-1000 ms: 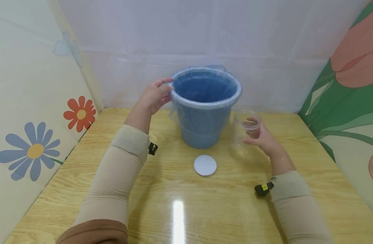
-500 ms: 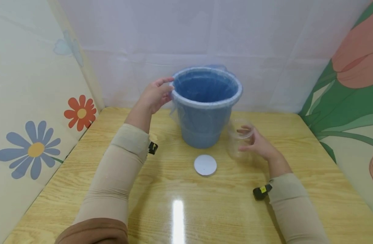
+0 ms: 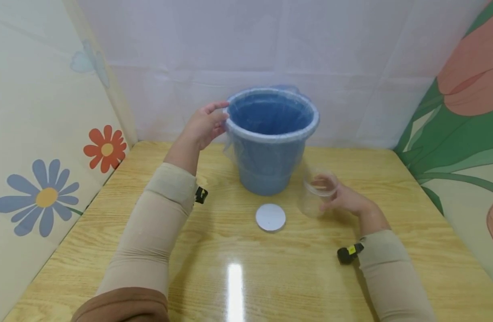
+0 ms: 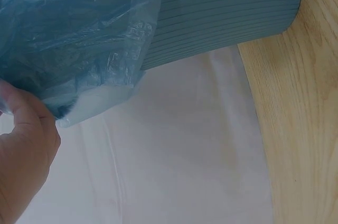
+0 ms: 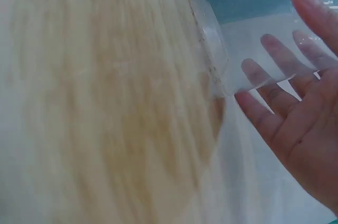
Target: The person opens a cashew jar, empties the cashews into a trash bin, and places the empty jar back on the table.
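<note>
A blue bucket (image 3: 266,165) lined with a clear plastic bag (image 4: 119,44) stands at the back middle of the table. My left hand (image 3: 206,126) holds its left rim, with fingers and thumb at the bag-covered edge. My right hand (image 3: 347,197) grips a clear plastic jar (image 3: 316,197) from its right side, to the right of the bucket. In the right wrist view the jar (image 5: 253,18) shows fingers through its wall, with the thumb on the near side. A white round disc (image 3: 270,217), like a lid, lies flat in front of the bucket.
The wood-grain table (image 3: 214,241) ends at a white cloth backdrop (image 3: 182,53). Flower-printed panels stand at the left (image 3: 37,112) and the right (image 3: 472,147). A small black device (image 3: 348,254) sits at the right cuff.
My right hand has moved nearer and lower with the jar, toward the front of the table. The left hand, bucket and white disc have stayed in place.
</note>
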`<state>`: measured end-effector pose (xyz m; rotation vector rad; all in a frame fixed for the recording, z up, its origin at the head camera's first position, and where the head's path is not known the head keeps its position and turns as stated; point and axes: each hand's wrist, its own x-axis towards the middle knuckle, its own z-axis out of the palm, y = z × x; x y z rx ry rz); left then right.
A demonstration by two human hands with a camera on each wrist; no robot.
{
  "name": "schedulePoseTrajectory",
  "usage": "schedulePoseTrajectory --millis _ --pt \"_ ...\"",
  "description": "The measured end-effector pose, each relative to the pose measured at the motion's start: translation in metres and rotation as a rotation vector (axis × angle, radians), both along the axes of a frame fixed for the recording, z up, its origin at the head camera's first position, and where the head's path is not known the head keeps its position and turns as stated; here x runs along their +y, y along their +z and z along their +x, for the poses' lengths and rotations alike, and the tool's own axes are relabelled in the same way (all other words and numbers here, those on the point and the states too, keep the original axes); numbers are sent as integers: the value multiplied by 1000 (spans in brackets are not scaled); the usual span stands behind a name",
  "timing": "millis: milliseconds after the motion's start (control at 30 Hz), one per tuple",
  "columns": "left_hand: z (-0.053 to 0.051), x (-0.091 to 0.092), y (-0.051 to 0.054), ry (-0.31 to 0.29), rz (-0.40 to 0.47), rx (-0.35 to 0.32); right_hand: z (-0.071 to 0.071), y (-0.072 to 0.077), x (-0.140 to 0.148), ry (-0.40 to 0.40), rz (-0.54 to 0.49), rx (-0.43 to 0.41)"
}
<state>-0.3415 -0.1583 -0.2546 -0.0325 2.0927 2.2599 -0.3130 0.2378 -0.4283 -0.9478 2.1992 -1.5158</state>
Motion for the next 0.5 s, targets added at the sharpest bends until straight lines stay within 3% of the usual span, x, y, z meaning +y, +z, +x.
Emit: schedulePoseTrajectory --millis 200,500 --pt "-1 0 0 4 1 -5 2 5 -1 27 60 -20" --pt "-1 0 1 -8 -2 -2 5 11 5 -28 217 -78"
